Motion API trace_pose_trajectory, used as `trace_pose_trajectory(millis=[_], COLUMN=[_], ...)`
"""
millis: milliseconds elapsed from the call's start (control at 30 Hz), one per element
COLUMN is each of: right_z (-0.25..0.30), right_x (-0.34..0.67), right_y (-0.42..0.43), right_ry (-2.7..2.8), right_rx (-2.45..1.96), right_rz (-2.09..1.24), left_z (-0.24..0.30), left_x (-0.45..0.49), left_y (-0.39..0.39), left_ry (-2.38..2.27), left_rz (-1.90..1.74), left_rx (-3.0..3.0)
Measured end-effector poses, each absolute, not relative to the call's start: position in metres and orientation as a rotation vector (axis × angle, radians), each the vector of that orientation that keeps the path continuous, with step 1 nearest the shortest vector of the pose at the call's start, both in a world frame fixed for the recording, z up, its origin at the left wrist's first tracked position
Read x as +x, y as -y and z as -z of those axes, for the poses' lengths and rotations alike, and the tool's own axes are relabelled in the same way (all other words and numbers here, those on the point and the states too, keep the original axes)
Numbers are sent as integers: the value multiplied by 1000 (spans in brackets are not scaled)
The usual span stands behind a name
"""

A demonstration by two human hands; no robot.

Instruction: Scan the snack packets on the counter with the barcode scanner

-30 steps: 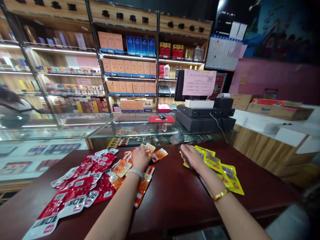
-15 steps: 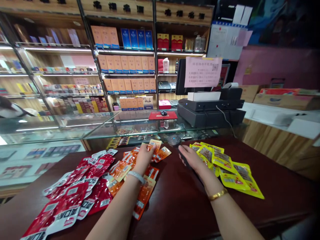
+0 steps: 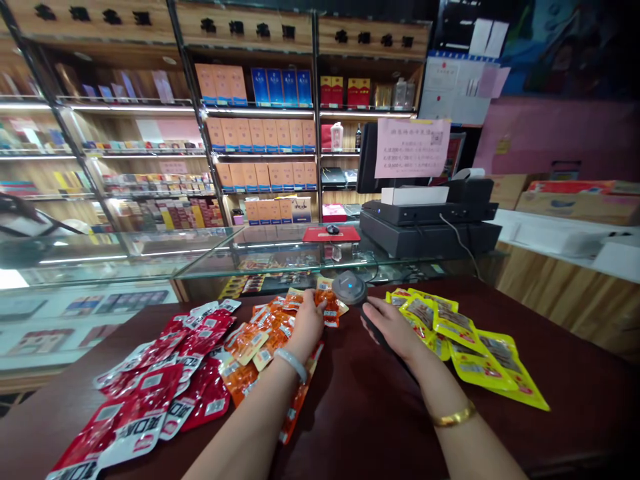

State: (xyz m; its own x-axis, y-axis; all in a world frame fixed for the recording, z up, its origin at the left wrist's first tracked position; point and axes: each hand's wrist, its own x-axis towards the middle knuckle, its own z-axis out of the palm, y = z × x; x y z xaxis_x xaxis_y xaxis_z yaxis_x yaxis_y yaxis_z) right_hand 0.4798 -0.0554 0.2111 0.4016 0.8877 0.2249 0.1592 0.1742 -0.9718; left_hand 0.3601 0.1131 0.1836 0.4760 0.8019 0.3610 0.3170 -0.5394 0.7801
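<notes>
Lower centre: left hand [image 3: 306, 325] grasps an orange packet [image 3: 327, 310] at the far end of the orange pile [image 3: 260, 340], held just beside the scanner [image 3: 350, 289]. Right hand [image 3: 390, 325] is clenched round the scanner's dark handle. Looks like the scan step; the packet's barcode probably needs squaring to the scanner window. Lower left: red packets [image 3: 150, 387] loose on the dark table [image 3: 360, 413]. Right: yellow packets [image 3: 465, 340], also loose. No bins or trays. Farther back: glass counter [image 3: 200, 257], till [image 3: 430, 223].
</notes>
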Motion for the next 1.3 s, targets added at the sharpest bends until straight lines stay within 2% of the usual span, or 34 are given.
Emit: trace_pose_trajectory(millis=[200, 333, 533, 667, 833, 967, 1133, 1300], right_z=[-214, -214, -214, -212, -208, -205, -204, -209], right_x=[480, 485, 493, 495, 499, 501, 502, 496], right_y=[58, 59, 58, 56, 55, 54, 54, 57], right_ry=[1074, 1030, 936, 928, 955, 972, 952, 941], right_rx=[-1330, -1352, -1348, -1355, -1376, -1413, -1414, -1378], right_rz=[-704, -644, -566, -543, -546, -531, -521, -593], left_z=[-181, -170, -162, -167, -173, -174, -183, -186], left_x=[364, 369, 375, 371, 358, 352, 347, 347], left_y=[-104, -106, -103, -105, -117, -122, -124, -132], left_ry=[-930, -760, -724, -680, -904, -1061, -1163, -1214], left_rz=[-927, -881, -601, -623, -809, -608, -484, -639], left_rx=[2151, 2073, 2190, 2300, 2737, 2827, 2786, 2431])
